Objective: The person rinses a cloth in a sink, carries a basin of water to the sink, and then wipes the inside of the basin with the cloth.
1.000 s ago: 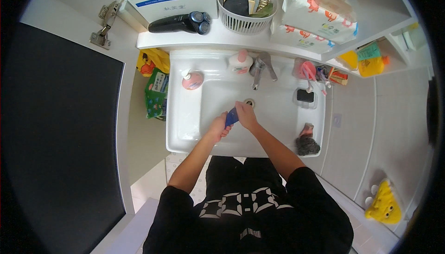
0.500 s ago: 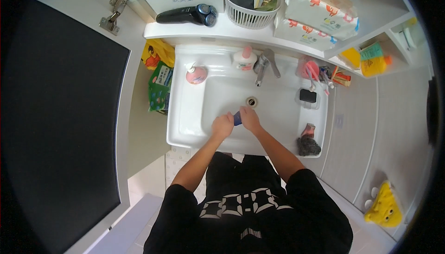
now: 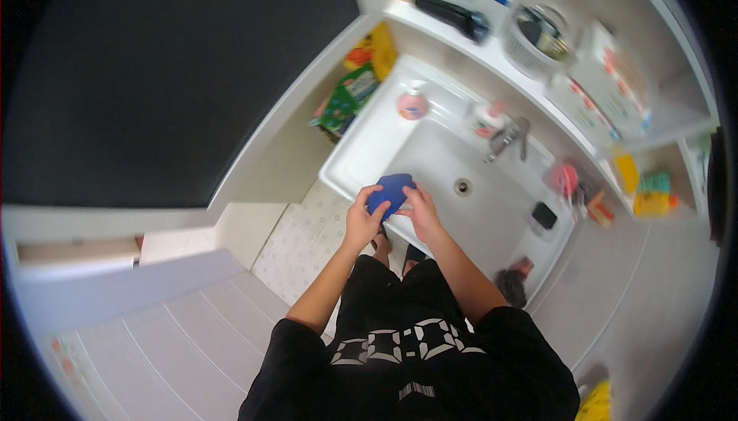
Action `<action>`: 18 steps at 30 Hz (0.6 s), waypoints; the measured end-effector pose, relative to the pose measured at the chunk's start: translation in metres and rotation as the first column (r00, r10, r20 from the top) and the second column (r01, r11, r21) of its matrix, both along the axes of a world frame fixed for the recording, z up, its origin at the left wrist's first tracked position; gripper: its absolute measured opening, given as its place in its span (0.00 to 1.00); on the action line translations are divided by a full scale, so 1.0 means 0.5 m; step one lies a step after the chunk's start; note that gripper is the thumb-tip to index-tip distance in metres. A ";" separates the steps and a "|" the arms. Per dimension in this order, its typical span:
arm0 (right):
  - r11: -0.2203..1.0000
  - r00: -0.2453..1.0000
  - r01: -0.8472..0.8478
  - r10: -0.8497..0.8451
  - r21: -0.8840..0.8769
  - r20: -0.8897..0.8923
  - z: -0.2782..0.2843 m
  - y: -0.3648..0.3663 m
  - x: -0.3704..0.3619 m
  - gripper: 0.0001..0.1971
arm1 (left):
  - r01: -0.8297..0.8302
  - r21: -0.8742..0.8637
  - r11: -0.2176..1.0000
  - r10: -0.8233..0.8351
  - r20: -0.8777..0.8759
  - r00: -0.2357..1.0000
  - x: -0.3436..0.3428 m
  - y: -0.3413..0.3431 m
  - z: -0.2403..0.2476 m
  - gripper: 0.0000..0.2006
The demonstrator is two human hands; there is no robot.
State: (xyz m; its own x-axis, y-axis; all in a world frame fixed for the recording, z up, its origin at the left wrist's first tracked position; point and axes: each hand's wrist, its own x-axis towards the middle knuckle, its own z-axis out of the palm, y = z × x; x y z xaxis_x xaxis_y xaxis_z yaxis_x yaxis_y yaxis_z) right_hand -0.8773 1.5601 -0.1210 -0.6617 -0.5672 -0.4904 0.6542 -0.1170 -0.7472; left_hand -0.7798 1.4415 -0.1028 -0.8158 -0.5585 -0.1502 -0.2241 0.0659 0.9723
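Note:
Between my two hands a blue piece of cloth (image 3: 392,194) is spread into a rounded shape; it looks soft, though its exact kind is hard to tell. My left hand (image 3: 366,213) pinches its left edge, thumb over the front. At its right edge, my right hand (image 3: 419,210) grips it with bent fingers. Both hands are over the front rim of the white sink (image 3: 361,164). Farther off in the basin are the drain (image 3: 462,187) and the metal faucet (image 3: 507,140).
A pink pump bottle (image 3: 413,104) and a white bottle with a pink top (image 3: 490,119) stand at the sink's back. On its right ledge lie a black soap bar (image 3: 544,215) and a dark scrubber (image 3: 510,286). A black shaver (image 3: 453,18) lies on the shelf above. The open cabinet door (image 3: 169,75) fills the left.
My view has turned, so the sink now lies tilted and farther right. The blue cloth, earlier bunched between my fists over the basin, is now opened out near the front rim.

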 end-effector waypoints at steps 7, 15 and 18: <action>0.879 0.837 -0.476 0.460 0.019 -0.297 0.020 -0.219 0.196 0.25 | -0.300 0.298 0.906 0.331 -0.060 0.942 0.295 -0.130 0.025 0.39; 0.529 0.386 -0.840 0.738 0.120 -0.554 0.080 -0.483 0.513 0.24 | -0.561 0.446 0.697 0.647 -0.055 0.760 0.658 -0.294 0.058 0.27; 0.472 0.324 -0.872 0.753 0.127 -0.573 0.086 -0.598 0.656 0.25 | -0.622 0.466 0.629 0.745 -0.133 0.654 0.793 -0.376 0.060 0.25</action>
